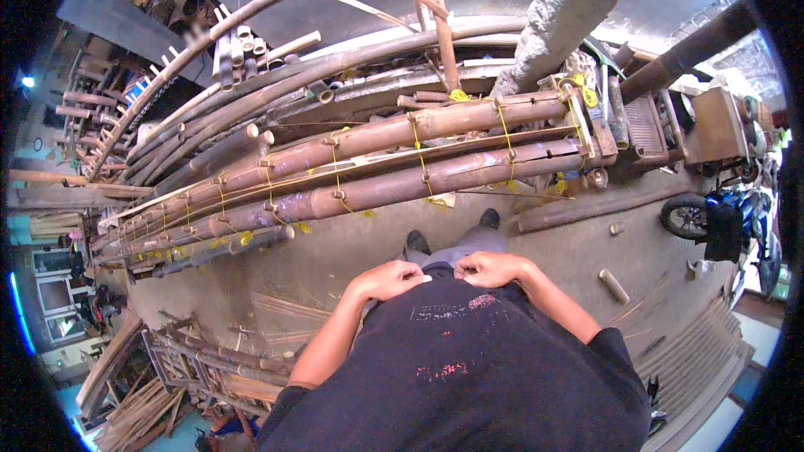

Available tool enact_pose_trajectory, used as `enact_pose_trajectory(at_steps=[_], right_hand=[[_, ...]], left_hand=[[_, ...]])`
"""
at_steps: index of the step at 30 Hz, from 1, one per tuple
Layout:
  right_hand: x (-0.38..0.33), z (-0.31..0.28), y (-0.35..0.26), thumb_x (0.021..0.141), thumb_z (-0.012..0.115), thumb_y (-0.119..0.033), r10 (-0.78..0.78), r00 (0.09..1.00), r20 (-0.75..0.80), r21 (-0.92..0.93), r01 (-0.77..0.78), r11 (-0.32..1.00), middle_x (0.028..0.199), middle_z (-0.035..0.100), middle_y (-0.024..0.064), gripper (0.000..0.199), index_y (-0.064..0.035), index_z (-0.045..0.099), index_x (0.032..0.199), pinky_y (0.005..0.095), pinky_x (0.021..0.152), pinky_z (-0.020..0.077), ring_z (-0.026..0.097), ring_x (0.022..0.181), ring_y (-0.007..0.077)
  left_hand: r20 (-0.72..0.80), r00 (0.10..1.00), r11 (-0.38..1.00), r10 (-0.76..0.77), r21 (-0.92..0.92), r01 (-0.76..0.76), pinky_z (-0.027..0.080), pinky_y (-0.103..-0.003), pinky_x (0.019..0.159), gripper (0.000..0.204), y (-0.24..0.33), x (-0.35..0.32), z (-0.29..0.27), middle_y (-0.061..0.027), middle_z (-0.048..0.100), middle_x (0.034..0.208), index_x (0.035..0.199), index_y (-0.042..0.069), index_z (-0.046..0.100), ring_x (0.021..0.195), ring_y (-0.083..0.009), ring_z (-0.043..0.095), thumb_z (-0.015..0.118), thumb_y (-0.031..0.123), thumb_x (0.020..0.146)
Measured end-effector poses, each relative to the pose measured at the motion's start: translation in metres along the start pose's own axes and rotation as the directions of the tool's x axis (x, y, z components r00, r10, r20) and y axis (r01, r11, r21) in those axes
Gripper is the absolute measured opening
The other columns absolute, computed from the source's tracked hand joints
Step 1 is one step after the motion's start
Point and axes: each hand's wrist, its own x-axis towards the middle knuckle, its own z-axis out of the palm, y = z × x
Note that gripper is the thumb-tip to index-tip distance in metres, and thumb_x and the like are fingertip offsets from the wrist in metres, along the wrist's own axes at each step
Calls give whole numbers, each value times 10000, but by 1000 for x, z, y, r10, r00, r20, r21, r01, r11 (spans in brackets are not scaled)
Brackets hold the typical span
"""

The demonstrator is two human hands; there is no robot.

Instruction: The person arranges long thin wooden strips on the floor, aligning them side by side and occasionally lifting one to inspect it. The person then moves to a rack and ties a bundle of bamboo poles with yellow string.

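My left hand (389,280) and my right hand (490,269) are both in front of my waist, a short gap apart. Their fingers are curled in a pinch at the lower edge of my black T-shirt (452,326), and the fingertips are partly hidden. A small white bit (427,278) shows at the left fingertips; what it is, I cannot make out. Beyond my feet, apart from both hands, lie two long thick bamboo poles (368,190), side by side and tied at intervals with yellow cord (420,151).
Behind the poles are stacked curved bamboo lengths (335,59) and a rough concrete pillar (561,17). A motorbike (712,218) stands at the right. Loose bamboo pieces (614,285) lie on the floor, corrugated sheets (699,368) at lower right, a bamboo rack (209,368) at lower left.
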Motion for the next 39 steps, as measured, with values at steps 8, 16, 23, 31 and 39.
enact_pose_trajectory(at_steps=[8,16,23,31,39], right_hand=[[38,16,26,946,575,-448,182,957,-228,-243,-237,941,1021,716,200,420,-57,695,1042,470,843,518,683,965,376],[49,34,52,1004,531,-440,163,987,15,-29,-162,986,921,716,88,414,-59,680,1068,390,792,500,651,876,206],[50,23,54,1000,565,-371,119,896,-427,56,-106,993,970,700,119,375,-22,665,1092,361,834,509,644,918,213],[102,-16,2,1019,548,-331,153,850,-504,606,222,764,916,670,19,310,-69,678,1121,292,711,481,597,797,141],[145,-23,-28,991,521,-341,715,344,-608,400,911,-98,817,614,20,265,-105,641,1009,293,696,460,561,733,161]], left_hand=[[-85,996,979,32,203,-14,521,-431,853,380,-44,26,-1,-172,729,1009,1074,48,710,964,-328,695,581,390,972],[282,958,999,-44,17,41,504,-340,803,369,-81,41,-18,-47,716,951,1078,54,695,883,-142,624,574,394,1000],[-71,997,967,18,256,1,462,-452,893,336,-64,29,-15,-68,719,1055,1077,114,689,1017,-251,652,581,417,979],[-681,534,855,501,486,-183,480,-445,951,293,44,64,-91,-202,682,1109,1161,17,647,1084,-373,632,606,212,946],[-676,606,817,419,572,72,486,-516,867,234,44,116,-124,-220,679,994,1035,22,629,962,-413,637,634,203,887]])
